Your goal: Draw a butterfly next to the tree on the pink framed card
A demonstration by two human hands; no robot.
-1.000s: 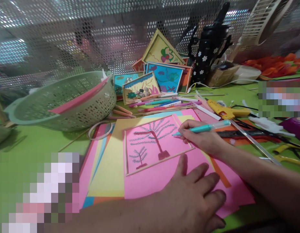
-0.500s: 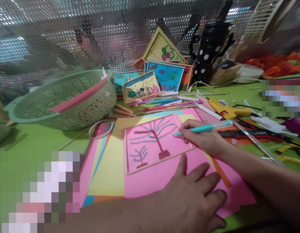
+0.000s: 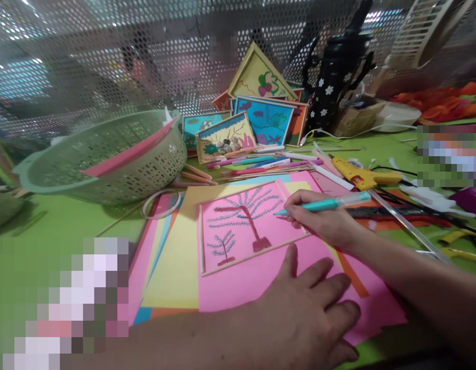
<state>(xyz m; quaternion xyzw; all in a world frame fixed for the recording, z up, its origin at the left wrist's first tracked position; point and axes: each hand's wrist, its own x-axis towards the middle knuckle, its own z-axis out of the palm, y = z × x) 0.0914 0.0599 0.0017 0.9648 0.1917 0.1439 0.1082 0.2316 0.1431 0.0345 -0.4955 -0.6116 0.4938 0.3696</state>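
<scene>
Right hand: my fingers are pinched tight on the teal pen. Its tip is down on the pink panel, just beside the big tree's right-hand branches. Part of the barrel is buried in my grip. The heel of that hand lies over the right end of the stick frame, so that corner is hidden.

Left hand is flat with the fingers spread and nothing gripped, pressing the pink sheet on my side of the panel. It covers the sheet's near edge, and my forearm is cut off at the bottom.

Right of the pen it's tight: the yellow glue gun is near, and the cables past it are hard to sort out. Beyond the tip lies a row of pens. Off to the left, past the yellow paper, sit a tape ring and a green basket, with bare table there. A blurred patch hides the near-left corner.
</scene>
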